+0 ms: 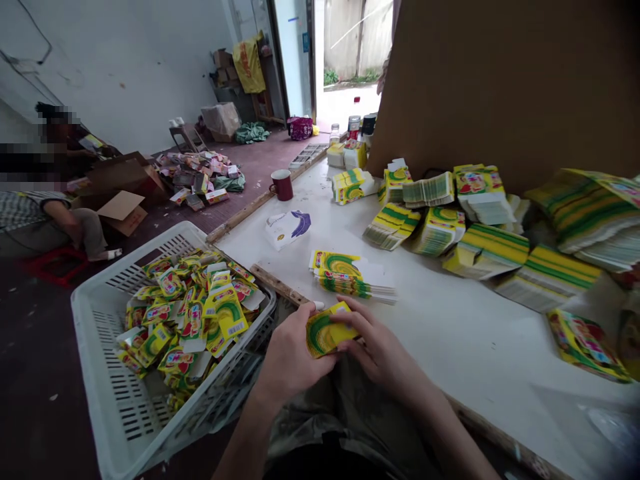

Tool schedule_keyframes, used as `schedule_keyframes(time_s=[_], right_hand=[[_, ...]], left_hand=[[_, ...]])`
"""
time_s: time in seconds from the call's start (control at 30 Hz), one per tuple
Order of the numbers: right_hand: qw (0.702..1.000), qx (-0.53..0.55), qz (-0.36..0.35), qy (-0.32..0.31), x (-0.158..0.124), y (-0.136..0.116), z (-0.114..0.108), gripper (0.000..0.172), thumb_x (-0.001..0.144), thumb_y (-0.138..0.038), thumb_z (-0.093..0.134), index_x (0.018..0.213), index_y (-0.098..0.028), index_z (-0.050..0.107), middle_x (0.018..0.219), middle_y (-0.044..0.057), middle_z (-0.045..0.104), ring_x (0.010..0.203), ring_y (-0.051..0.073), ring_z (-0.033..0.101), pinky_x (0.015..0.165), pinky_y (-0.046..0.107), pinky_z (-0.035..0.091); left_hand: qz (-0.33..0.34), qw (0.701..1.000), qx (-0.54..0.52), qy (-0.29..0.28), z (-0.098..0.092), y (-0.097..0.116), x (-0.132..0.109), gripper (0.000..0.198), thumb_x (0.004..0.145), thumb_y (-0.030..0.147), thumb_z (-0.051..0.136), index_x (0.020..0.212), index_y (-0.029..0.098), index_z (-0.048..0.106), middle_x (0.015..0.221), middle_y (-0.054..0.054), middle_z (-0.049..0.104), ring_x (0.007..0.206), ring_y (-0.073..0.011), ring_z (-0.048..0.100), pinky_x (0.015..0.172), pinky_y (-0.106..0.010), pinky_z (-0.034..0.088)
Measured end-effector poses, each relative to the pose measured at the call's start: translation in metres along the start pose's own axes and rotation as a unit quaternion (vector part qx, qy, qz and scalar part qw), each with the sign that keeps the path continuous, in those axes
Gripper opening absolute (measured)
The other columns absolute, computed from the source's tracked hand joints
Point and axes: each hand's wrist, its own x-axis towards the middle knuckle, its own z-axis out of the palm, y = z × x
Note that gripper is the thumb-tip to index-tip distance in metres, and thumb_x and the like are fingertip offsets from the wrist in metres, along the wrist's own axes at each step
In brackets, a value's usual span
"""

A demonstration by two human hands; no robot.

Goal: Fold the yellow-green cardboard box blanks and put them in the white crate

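A small yellow-and-green printed box (326, 329) is held between both hands at the table's near edge. My left hand (294, 348) grips its left end, and my right hand (373, 340) has its fingers closed on the right end. Just beyond the hands, a fanned stack of flat printed cartons (345, 273) lies on the white table (425, 347). To the left stands a white plastic basket (90, 347), holding many yellow-and-green boxes (193, 313), some with raised white flaps.
Bundles of flat cartons (487, 250) line the table's far right side. A white-and-purple box (289, 229), a dark red mug (283, 185) and bottles (353, 127) stand farther back. A seated person (45, 207) is at the left beside an open cardboard box (125, 183).
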Motion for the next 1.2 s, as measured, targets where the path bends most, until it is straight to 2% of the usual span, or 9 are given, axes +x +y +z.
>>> schedule_keyframes(time_s=[0.17, 0.23, 0.3, 0.37, 0.47, 0.6, 0.83, 1.03, 1.2], right_hand=[[0.996, 0.065, 0.008, 0.064, 0.007, 0.007, 0.014, 0.071, 0.091, -0.028, 0.059, 0.152, -0.024, 0.022, 0.153, 0.016, 0.039, 0.133, 0.028, 0.049, 0.105, 0.047, 0.046], [0.993, 0.042, 0.022, 0.106, 0.016, 0.016, 0.005, 0.061, 0.092, -0.032, 0.059, 0.147, -0.023, 0.033, 0.142, 0.016, 0.054, 0.12, 0.027, 0.061, 0.098, 0.045, 0.051], [0.984, -0.047, 0.061, 0.162, 0.03, 0.028, -0.007, 0.046, 0.093, -0.031, 0.056, 0.136, -0.022, 0.046, 0.121, 0.012, 0.068, 0.105, 0.025, 0.067, 0.092, 0.043, 0.054], [0.968, -0.131, 0.093, 0.192, 0.046, 0.039, -0.018, 0.04, 0.092, -0.027, 0.054, 0.13, -0.019, 0.051, 0.111, 0.012, 0.071, 0.1, 0.026, 0.068, 0.089, 0.044, 0.054], [0.96, -0.183, 0.104, 0.183, 0.066, 0.05, -0.022, 0.042, 0.084, -0.019, 0.059, 0.125, -0.014, 0.056, 0.106, 0.015, 0.072, 0.098, 0.032, 0.065, 0.089, 0.05, 0.051], [0.959, -0.22, 0.093, 0.152, 0.078, 0.056, -0.017, 0.037, 0.077, -0.016, 0.061, 0.114, -0.013, 0.062, 0.097, 0.017, 0.071, 0.092, 0.035, 0.063, 0.086, 0.052, 0.049], [0.952, -0.223, 0.089, 0.192, 0.078, 0.05, -0.021, 0.04, 0.079, -0.022, 0.058, 0.118, -0.014, 0.051, 0.089, 0.013, 0.067, 0.083, 0.033, 0.063, 0.073, 0.044, 0.05], [0.987, 0.076, 0.049, 0.131, 0.046, 0.0, 0.005, 0.05, 0.081, -0.032, 0.064, 0.124, -0.021, 0.041, 0.08, 0.002, 0.059, 0.07, 0.022, 0.061, 0.065, 0.035, 0.052], [0.962, 0.262, 0.071, 0.008, 0.022, -0.03, 0.044, 0.056, 0.084, -0.03, 0.064, 0.134, -0.023, 0.039, 0.097, 0.005, 0.061, 0.087, 0.021, 0.059, 0.078, 0.035, 0.05]], left_hand=[[-0.065, 0.977, -0.19, 0.066, -0.012, -0.014, 0.007, 0.06, 0.058, 0.026, 0.084, 0.113, 0.024, 0.061, 0.102, -0.007, 0.071, 0.096, -0.0277, 0.068, 0.086, -0.038, 0.055], [-0.092, 0.917, -0.317, 0.224, -0.04, -0.027, 0.017, 0.055, 0.06, 0.036, 0.084, 0.108, 0.025, 0.059, 0.102, -0.005, 0.07, 0.097, -0.025, 0.068, 0.087, -0.037, 0.055], [-0.078, 0.797, -0.434, 0.412, -0.072, -0.041, 0.028, 0.048, 0.068, 0.054, 0.073, 0.103, 0.026, 0.056, 0.122, -0.008, 0.063, 0.122, -0.0254, 0.057, 0.102, -0.038, 0.047], [-0.096, 0.756, -0.465, 0.451, -0.094, -0.051, 0.035, 0.049, 0.078, 0.066, 0.056, 0.102, 0.025, 0.051, 0.144, -0.011, 0.045, 0.142, -0.0233, 0.035, 0.112, -0.034, 0.037], [-0.178, 0.703, -0.531, 0.439, -0.09, -0.053, 0.034, 0.038, 0.084, 0.061, 0.05, 0.098, 0.026, 0.05, 0.143, -0.007, 0.045, 0.142, -0.0161, 0.035, 0.11, -0.028, 0.038], [-0.227, 0.722, -0.565, 0.331, -0.037, -0.046, 0.024, 0.024, 0.081, 0.039, 0.064, 0.091, 0.018, 0.058, 0.105, -0.012, 0.067, 0.099, -0.02, 0.066, 0.089, -0.035, 0.053], [-0.198, 0.745, -0.602, 0.208, 0.015, -0.024, 0.014, 0.045, 0.073, 0.045, 0.078, 0.101, 0.013, 0.065, 0.097, -0.011, 0.07, 0.085, -0.018, 0.067, 0.075, -0.029, 0.054], [-0.065, 0.724, -0.661, 0.185, 0.032, -0.006, 0.014, 0.059, 0.064, 0.061, 0.079, 0.106, 0.023, 0.066, 0.115, -0.009, 0.066, 0.112, -0.026, 0.059, 0.092, -0.035, 0.05], [-0.082, 0.692, -0.666, 0.267, 0.03, 0.007, 0.021, 0.05, 0.07, 0.069, 0.068, 0.083, 0.021, 0.067, 0.079, -0.002, 0.065, 0.079, -0.0185, 0.062, 0.08, -0.029, 0.052]])
